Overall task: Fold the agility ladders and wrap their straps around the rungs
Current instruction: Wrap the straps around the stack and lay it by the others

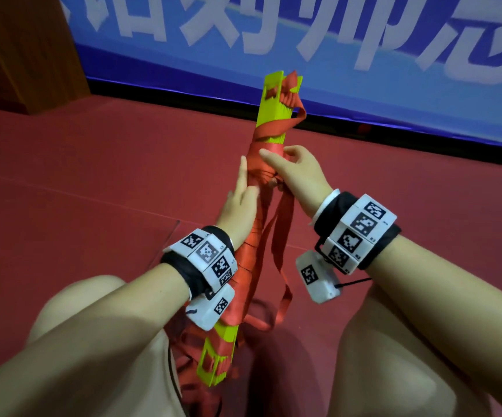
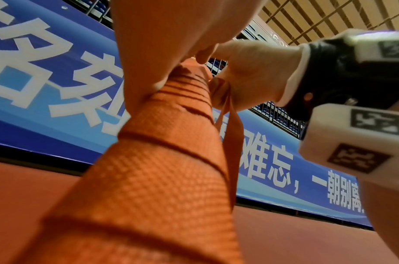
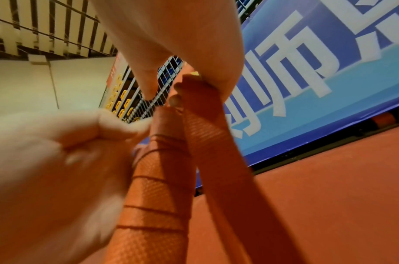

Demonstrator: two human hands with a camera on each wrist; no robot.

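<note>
The ladder bundle (image 1: 274, 100), yellow rungs wound in red strap (image 1: 254, 176), stands tilted between the knees (image 1: 72, 299), its far end raised before a blue banner (image 1: 394, 94). The right hand (image 1: 293, 173) clamps curled fingers round the wrapped middle. The left hand (image 1: 237, 203) holds just nearer, forefinger straight along it, other fingers curled on the wraps. Loose strap tails (image 1: 285, 224) hang at right. Open red floor (image 1: 93, 176) lies around, with a wooden panel (image 1: 27, 49) far left. The banner's white characters include 难忘 and 一朝别.

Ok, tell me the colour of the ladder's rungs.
Yellow-green rungs, clearest in the head view.
</note>
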